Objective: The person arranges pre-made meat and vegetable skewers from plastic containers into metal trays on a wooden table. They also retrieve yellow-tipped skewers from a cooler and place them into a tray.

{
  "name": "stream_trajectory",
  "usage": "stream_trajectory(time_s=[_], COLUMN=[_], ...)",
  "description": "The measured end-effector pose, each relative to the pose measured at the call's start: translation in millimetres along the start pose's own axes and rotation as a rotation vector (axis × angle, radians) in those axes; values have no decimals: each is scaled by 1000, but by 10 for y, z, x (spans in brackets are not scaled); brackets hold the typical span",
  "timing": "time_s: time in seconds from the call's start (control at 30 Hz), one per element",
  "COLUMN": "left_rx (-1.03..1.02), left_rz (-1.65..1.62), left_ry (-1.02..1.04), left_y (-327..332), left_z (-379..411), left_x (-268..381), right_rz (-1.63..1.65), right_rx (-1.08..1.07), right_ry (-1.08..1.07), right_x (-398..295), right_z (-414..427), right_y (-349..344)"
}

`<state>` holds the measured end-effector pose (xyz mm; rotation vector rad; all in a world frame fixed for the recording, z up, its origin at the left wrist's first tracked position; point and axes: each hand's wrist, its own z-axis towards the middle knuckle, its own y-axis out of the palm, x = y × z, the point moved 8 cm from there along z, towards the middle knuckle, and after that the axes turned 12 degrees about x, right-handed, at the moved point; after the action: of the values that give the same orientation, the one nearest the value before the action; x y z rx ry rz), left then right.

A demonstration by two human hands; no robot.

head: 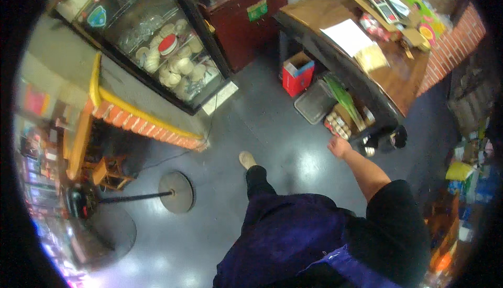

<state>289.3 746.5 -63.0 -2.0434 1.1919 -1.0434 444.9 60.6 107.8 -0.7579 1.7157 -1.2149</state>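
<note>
My right hand [338,147] hangs low at my right side, its fingers curled, with no object visible in it; a tray of eggs [337,125] appears just beyond it. My left hand is out of view. Before me, under the wooden-topped counter [306,9], stand a red box [299,76], a clear plastic container [314,101] and a bunch of long green leafy vegetables [342,97]. White paper [346,36] and a scale or calculator-like device [377,3] lie on the counter.
A glass-door cabinet [157,48] with stacked bowls stands ahead on the left. Nearer are a low wall with yellow-trimmed brick [145,120] and a pedestal fan, its round base [177,192] on the grey floor [224,170]. A cable runs over the floor.
</note>
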Motion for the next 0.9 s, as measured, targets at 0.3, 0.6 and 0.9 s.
stream_trajectory(time_s=[0.3, 0.6, 0.9], left_rx=[-46, 103, -210], left_rz=[-148, -673, -656], left_ry=[-146, 279, 388], left_y=[-1704, -3831, -3559], left_z=[2658, 6142, 6784], left_x=[1279, 5026, 8387], right_rz=[-68, 75, -175], right_rx=[-260, 293, 596], right_ry=[-302, 66, 405], right_x=[-2424, -2211, -760], right_z=[2253, 3804, 6204], right_y=[-158, -1247, -2463])
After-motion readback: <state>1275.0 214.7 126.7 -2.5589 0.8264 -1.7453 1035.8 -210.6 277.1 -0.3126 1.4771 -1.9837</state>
